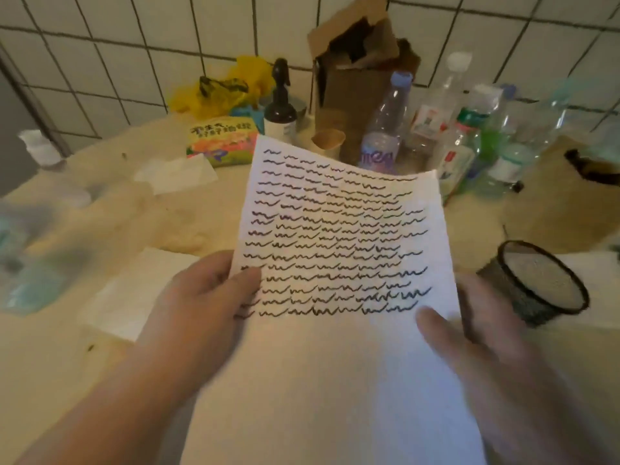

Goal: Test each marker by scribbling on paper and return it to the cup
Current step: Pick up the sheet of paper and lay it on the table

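A white sheet of paper (335,364) is lifted off the table, its upper half filled with many rows of black scribbles. My left hand (201,297) pinches its left edge, thumb on top. My right hand (469,337) holds the right edge, thumb on the sheet; it is blurred. A dark mesh cup (536,283) stands on the table just right of my right hand, and it looks empty. No marker is visible.
Several plastic bottles (385,129) and a torn cardboard box (355,78) crowd the back by the tiled wall. A dark pump bottle (280,105), a colourful tissue pack (221,142), a paper cup (328,142) and loose tissues (174,174) lie behind and left.
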Motion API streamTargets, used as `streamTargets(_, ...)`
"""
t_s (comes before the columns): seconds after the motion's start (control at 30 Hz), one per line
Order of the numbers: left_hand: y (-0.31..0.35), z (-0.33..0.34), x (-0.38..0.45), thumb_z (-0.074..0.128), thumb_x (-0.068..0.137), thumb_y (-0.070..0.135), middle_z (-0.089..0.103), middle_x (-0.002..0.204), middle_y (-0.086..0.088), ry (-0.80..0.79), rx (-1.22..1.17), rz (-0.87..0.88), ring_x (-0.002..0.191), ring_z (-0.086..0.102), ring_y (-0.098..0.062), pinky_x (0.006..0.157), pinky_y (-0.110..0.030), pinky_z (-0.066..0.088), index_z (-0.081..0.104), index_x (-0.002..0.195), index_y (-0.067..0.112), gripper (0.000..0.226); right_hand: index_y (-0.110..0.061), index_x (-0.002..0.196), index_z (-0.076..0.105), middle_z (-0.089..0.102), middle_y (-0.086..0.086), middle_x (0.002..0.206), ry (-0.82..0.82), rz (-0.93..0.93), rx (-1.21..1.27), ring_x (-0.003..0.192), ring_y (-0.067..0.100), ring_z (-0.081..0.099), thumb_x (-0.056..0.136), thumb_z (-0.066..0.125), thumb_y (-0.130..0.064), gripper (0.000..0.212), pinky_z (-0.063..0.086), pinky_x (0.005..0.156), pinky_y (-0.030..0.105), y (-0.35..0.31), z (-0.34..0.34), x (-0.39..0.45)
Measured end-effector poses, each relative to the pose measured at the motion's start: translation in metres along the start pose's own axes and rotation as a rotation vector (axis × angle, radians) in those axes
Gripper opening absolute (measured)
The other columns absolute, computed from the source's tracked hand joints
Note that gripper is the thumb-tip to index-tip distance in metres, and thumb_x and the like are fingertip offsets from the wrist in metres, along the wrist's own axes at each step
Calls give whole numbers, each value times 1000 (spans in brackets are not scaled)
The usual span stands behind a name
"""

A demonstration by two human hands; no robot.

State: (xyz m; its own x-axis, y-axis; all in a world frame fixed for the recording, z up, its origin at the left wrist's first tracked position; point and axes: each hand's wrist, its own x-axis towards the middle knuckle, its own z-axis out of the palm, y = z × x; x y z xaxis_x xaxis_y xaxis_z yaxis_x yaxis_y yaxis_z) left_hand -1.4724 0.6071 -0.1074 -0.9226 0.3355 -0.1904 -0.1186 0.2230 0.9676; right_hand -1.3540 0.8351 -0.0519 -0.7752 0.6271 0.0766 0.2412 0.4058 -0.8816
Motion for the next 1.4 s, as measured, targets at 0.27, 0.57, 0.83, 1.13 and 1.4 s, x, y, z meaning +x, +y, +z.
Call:
streamTargets(0.27,-4,-37,-61,69,84,15,74,74,-3,-426,280,-3,60,66,-23,66,-34,51,75,97,11,15,-72,126,41,64,-38,120,-73,67,-40,119,6,63,76,68,-35,68,51,99,31,49,19,-160)
streamTargets(0.57,-54,-50,-132,61,95,23,79,99,0,-497,548,-41,83,75,-11,73,-29,55,74,104,16,18,-19,140,50,77,-11,112,-193,473,205,96,13,74,89,70,-3,57,51,95,36,62,0,-246)
streamTargets(0.83,-36,-20,-120,53,101,24,51,136,2,-290,639,87,122,53,-13,93,-18,48,67,113,16,19,-14,104,69,76,-21,71,-163,450,75,60,-5,72,93,65,-2,17,49,53,11,77,-12,-226)
streamTargets(1.13,0,21,-63,60,92,8,68,99,-2,-311,724,166,72,67,-14,48,-22,53,73,105,24,25,-17,144,54,59,1,144,-148,268,-410,128,19,56,95,65,-33,52,40,100,27,71,-17,-141)
streamTargets(1.4,-17,33,-20,67,93,29,63,131,9,-190,926,293,109,55,-10,90,-25,43,66,123,37,31,-30,140,50,57,-2,127,-95,49,-996,111,19,57,92,64,-35,50,49,87,30,62,6,-88)
